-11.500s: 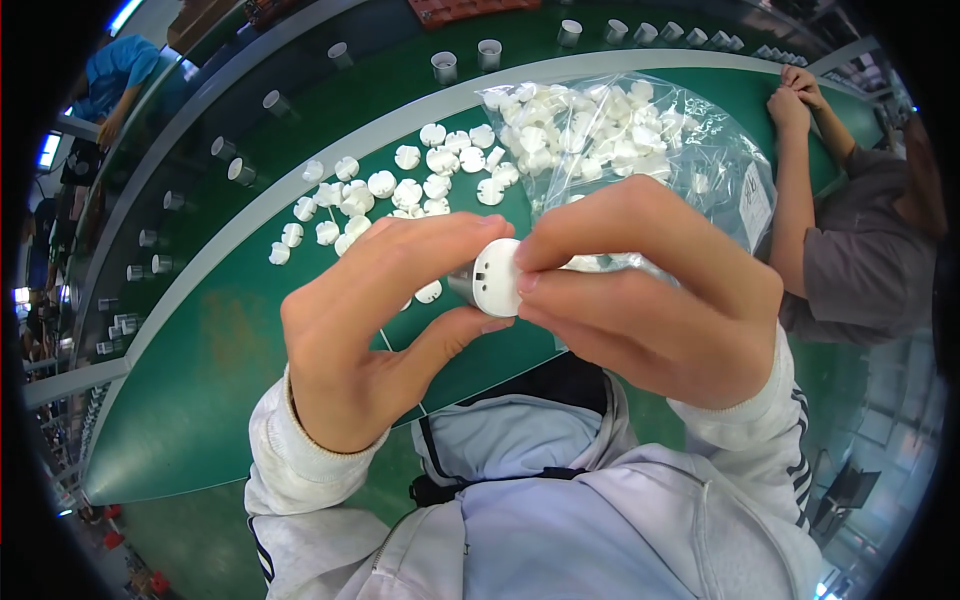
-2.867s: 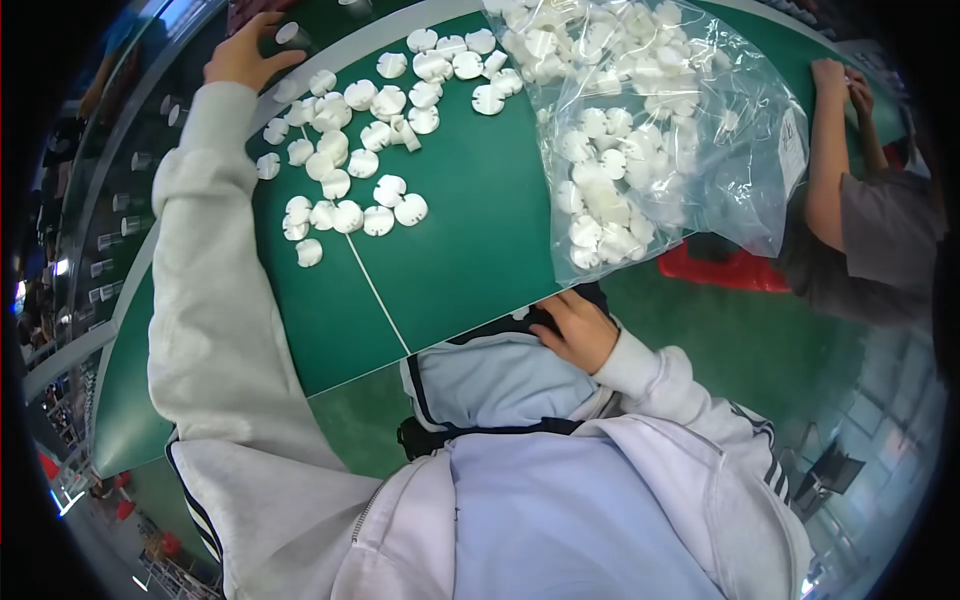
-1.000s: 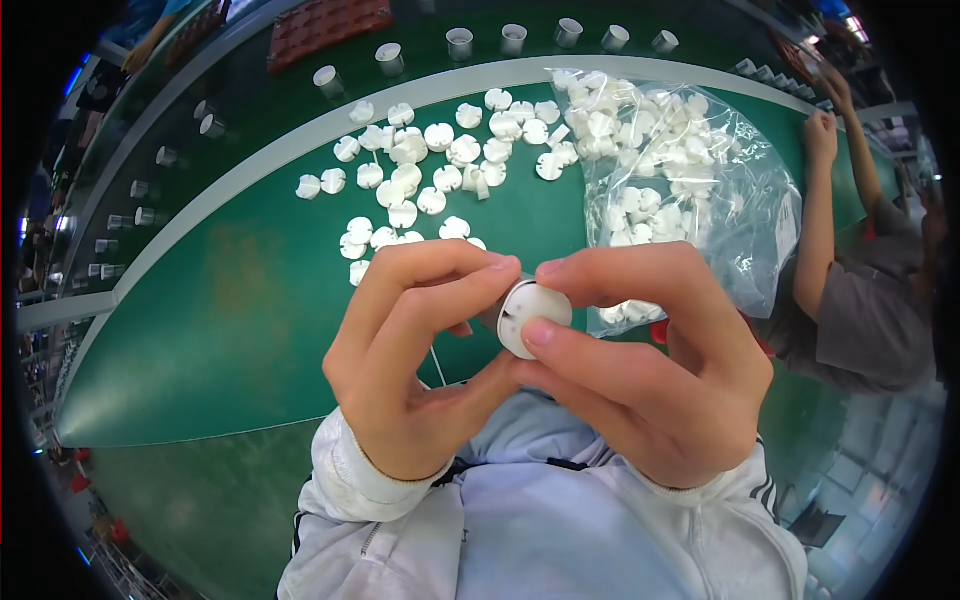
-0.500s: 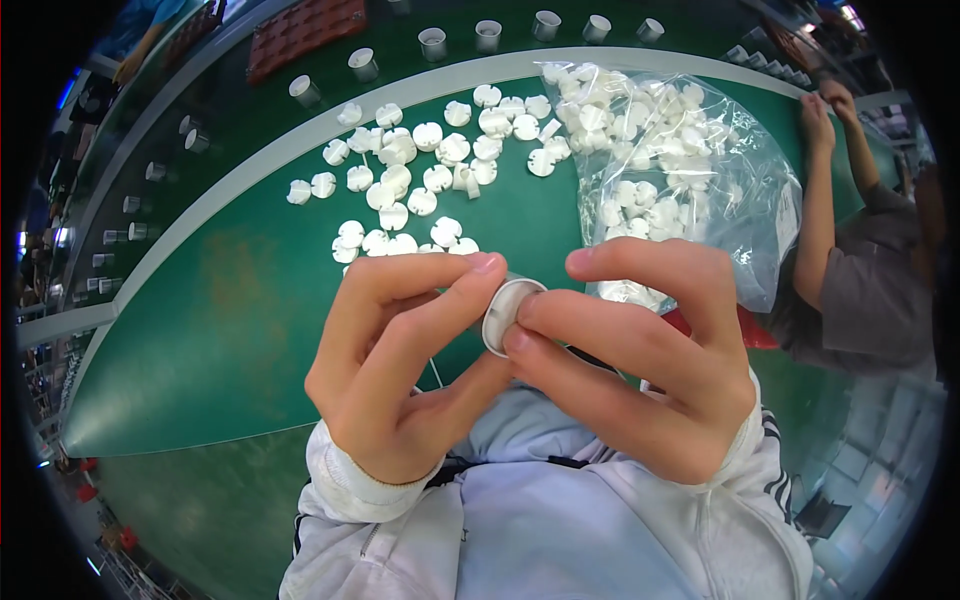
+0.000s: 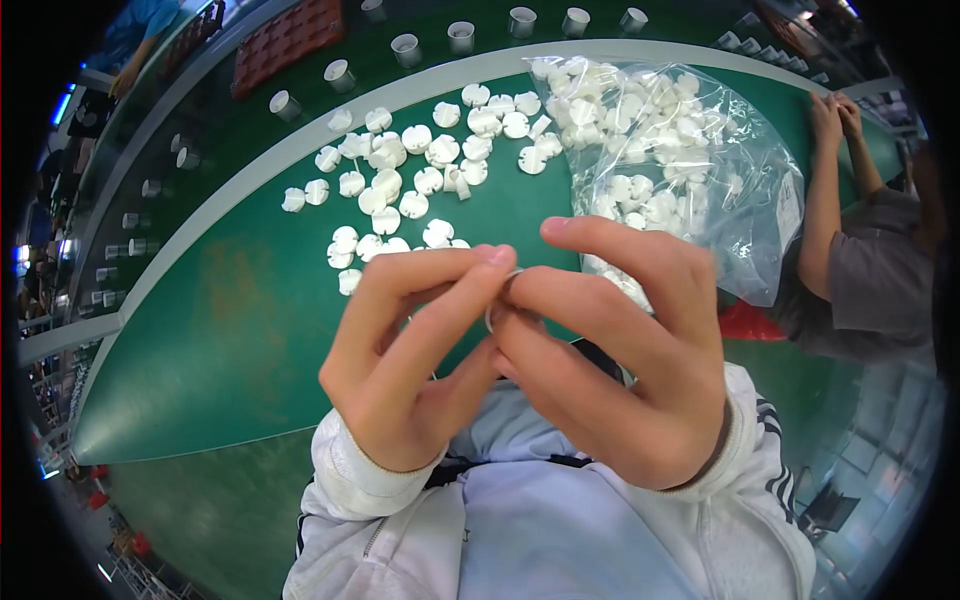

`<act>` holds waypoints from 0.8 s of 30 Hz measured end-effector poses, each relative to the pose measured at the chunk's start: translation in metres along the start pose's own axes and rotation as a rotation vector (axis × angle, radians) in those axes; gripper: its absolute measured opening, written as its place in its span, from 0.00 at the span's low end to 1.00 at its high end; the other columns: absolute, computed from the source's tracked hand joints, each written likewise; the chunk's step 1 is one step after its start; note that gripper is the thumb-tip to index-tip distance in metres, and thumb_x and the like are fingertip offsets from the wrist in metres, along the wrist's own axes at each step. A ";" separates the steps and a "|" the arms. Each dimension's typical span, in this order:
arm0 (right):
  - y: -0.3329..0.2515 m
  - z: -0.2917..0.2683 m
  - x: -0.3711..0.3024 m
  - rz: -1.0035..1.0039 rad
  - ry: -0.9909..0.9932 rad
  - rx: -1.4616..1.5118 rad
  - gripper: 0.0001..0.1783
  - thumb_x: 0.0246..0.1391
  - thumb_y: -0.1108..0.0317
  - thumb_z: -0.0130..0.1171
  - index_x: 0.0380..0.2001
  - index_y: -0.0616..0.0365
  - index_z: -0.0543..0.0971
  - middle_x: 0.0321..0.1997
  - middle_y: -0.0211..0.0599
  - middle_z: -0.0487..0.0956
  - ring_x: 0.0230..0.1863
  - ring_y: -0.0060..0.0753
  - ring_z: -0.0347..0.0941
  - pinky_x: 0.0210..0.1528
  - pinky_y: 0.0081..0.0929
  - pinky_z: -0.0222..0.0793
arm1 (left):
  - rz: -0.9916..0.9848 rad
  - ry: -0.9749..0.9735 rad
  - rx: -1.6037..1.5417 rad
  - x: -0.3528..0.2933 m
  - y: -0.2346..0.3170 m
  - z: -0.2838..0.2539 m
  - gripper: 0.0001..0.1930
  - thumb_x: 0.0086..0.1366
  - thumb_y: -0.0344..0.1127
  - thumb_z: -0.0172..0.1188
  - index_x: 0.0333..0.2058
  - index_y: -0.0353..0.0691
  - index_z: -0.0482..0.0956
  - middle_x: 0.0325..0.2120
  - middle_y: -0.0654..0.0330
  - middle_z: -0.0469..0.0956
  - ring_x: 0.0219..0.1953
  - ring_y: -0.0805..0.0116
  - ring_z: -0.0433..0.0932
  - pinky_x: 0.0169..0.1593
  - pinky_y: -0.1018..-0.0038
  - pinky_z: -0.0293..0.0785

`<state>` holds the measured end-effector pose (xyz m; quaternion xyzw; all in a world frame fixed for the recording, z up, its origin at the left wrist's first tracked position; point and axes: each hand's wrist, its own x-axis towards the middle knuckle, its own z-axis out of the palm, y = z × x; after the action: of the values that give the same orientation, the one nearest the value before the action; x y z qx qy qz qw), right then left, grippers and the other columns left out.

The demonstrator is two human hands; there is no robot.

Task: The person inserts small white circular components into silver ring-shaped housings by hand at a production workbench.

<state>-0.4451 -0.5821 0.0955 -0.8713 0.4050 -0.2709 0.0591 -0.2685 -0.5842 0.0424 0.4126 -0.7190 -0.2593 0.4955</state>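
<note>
A small white cylindrical cup is held up between my hands above the near edge of the green table, with only slivers of its rim showing. My left hand is closed, its thumb and fingers pinching the cup from the left. From the other side my right hand presses its thumb and fingertips over the cup's mouth, the index finger raised. Whether a smaller piece sits under those fingertips is hidden. Loose white notched round pieces lie scattered on the table beyond my left hand.
A clear plastic bag full of similar white pieces lies behind my right hand. Past the table's pale rim, a row of white cups stands on a dark green curved track. A red-brown tray lies far left. Another person's arms rest at the right.
My right fingers have closed further over the cup's mouth, covering the opening that showed before. Along the track, the row of cups has shifted left.
</note>
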 end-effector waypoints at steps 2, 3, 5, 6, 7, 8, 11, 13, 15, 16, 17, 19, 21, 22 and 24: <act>0.000 0.003 0.001 0.037 -0.044 0.002 0.18 0.34 0.71 0.70 0.35 0.57 0.83 0.45 0.32 0.81 0.51 0.48 0.75 0.48 0.40 0.67 | -0.007 0.024 -0.013 0.000 -0.005 0.002 0.23 0.46 0.17 0.70 0.45 0.29 0.82 0.42 0.49 0.78 0.42 0.60 0.81 0.42 0.74 0.82; 0.000 0.003 0.002 0.038 -0.041 0.003 0.18 0.34 0.71 0.70 0.35 0.57 0.83 0.45 0.32 0.81 0.51 0.48 0.75 0.48 0.40 0.67 | -0.006 0.021 -0.012 0.000 -0.004 0.001 0.23 0.46 0.17 0.70 0.45 0.29 0.82 0.42 0.49 0.78 0.42 0.60 0.81 0.42 0.74 0.82; 0.000 0.003 0.004 0.016 -0.011 -0.004 0.17 0.36 0.70 0.69 0.35 0.57 0.83 0.46 0.32 0.81 0.53 0.48 0.75 0.53 0.42 0.66 | -0.029 0.044 0.033 0.002 -0.001 -0.001 0.23 0.46 0.17 0.70 0.45 0.29 0.82 0.41 0.49 0.78 0.41 0.60 0.81 0.41 0.74 0.81; 0.002 0.006 0.005 0.015 -0.008 -0.003 0.17 0.36 0.70 0.69 0.35 0.57 0.83 0.46 0.32 0.81 0.53 0.48 0.75 0.53 0.42 0.66 | -0.027 0.044 0.036 0.003 -0.003 -0.001 0.23 0.46 0.17 0.70 0.45 0.29 0.82 0.41 0.49 0.78 0.41 0.60 0.81 0.41 0.74 0.81; 0.004 0.009 0.007 0.023 0.001 0.013 0.17 0.37 0.70 0.69 0.36 0.57 0.83 0.46 0.32 0.81 0.55 0.48 0.75 0.55 0.44 0.65 | -0.028 0.030 0.048 0.004 -0.005 -0.002 0.24 0.46 0.17 0.70 0.46 0.30 0.82 0.41 0.50 0.78 0.39 0.60 0.81 0.40 0.74 0.80; 0.005 0.011 0.008 0.030 0.012 0.029 0.17 0.38 0.70 0.69 0.37 0.57 0.83 0.47 0.32 0.81 0.56 0.49 0.75 0.57 0.45 0.64 | -0.026 0.018 0.062 0.006 -0.005 -0.003 0.24 0.46 0.18 0.70 0.46 0.30 0.82 0.40 0.50 0.78 0.38 0.60 0.80 0.39 0.73 0.80; 0.011 0.020 0.011 0.078 -0.042 0.052 0.16 0.42 0.70 0.68 0.39 0.57 0.83 0.49 0.34 0.80 0.59 0.50 0.73 0.60 0.49 0.62 | -0.029 -0.096 0.055 0.016 -0.017 -0.010 0.23 0.46 0.18 0.70 0.45 0.31 0.81 0.39 0.51 0.78 0.36 0.60 0.80 0.38 0.71 0.78; 0.012 0.019 0.017 0.064 -0.068 0.046 0.18 0.43 0.72 0.68 0.42 0.58 0.82 0.51 0.35 0.80 0.60 0.50 0.71 0.61 0.49 0.62 | -0.134 -0.083 0.058 0.029 -0.034 -0.022 0.20 0.46 0.19 0.69 0.41 0.35 0.80 0.36 0.53 0.80 0.36 0.60 0.80 0.40 0.71 0.77; 0.019 0.017 0.018 0.112 -0.038 0.182 0.19 0.43 0.75 0.68 0.43 0.58 0.82 0.52 0.38 0.80 0.59 0.51 0.71 0.60 0.46 0.64 | -0.172 0.021 0.067 0.055 -0.074 -0.038 0.18 0.50 0.23 0.69 0.41 0.36 0.80 0.37 0.56 0.82 0.39 0.63 0.82 0.45 0.73 0.77; 0.023 0.016 0.015 0.104 0.001 0.220 0.20 0.43 0.78 0.67 0.44 0.59 0.81 0.53 0.40 0.79 0.57 0.52 0.72 0.59 0.43 0.66 | -0.169 0.048 0.141 0.069 -0.101 -0.050 0.19 0.51 0.28 0.71 0.43 0.37 0.80 0.36 0.58 0.83 0.40 0.67 0.81 0.43 0.73 0.76; 0.026 0.012 0.011 0.088 0.009 0.220 0.20 0.43 0.78 0.67 0.44 0.59 0.81 0.53 0.40 0.79 0.57 0.52 0.72 0.59 0.43 0.66 | -0.158 0.093 0.275 0.088 -0.119 -0.062 0.21 0.51 0.34 0.73 0.46 0.40 0.81 0.36 0.59 0.84 0.40 0.69 0.81 0.41 0.75 0.74; 0.027 0.012 0.003 0.147 0.003 0.221 0.18 0.45 0.79 0.66 0.43 0.61 0.80 0.52 0.42 0.79 0.56 0.52 0.73 0.58 0.42 0.67 | -0.303 0.137 0.148 0.114 -0.186 -0.085 0.24 0.51 0.38 0.75 0.48 0.42 0.82 0.37 0.60 0.85 0.39 0.73 0.81 0.41 0.75 0.74; 0.028 0.022 -0.001 0.139 -0.006 0.255 0.17 0.46 0.79 0.66 0.43 0.61 0.80 0.50 0.42 0.79 0.53 0.51 0.73 0.57 0.41 0.67 | -0.348 0.105 0.296 0.131 -0.238 -0.099 0.22 0.51 0.34 0.76 0.46 0.38 0.82 0.38 0.56 0.84 0.40 0.70 0.83 0.47 0.74 0.78; 0.025 0.021 -0.003 0.163 -0.053 0.252 0.17 0.46 0.79 0.66 0.43 0.62 0.80 0.49 0.43 0.79 0.52 0.50 0.74 0.56 0.40 0.67 | -0.356 0.105 0.282 0.137 -0.253 -0.097 0.21 0.51 0.34 0.76 0.44 0.37 0.82 0.37 0.56 0.84 0.40 0.69 0.84 0.47 0.74 0.78; 0.029 0.029 -0.012 0.199 -0.098 0.265 0.16 0.47 0.78 0.66 0.42 0.62 0.80 0.49 0.43 0.79 0.50 0.48 0.74 0.53 0.40 0.68 | -0.360 0.063 0.326 0.145 -0.263 -0.082 0.19 0.51 0.34 0.76 0.42 0.37 0.82 0.36 0.56 0.85 0.38 0.69 0.84 0.45 0.73 0.79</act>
<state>-0.4560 -0.5960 0.0567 -0.8236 0.4467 -0.2718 0.2198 -0.1282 -0.8424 -0.0599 0.6163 -0.6505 -0.2108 0.3906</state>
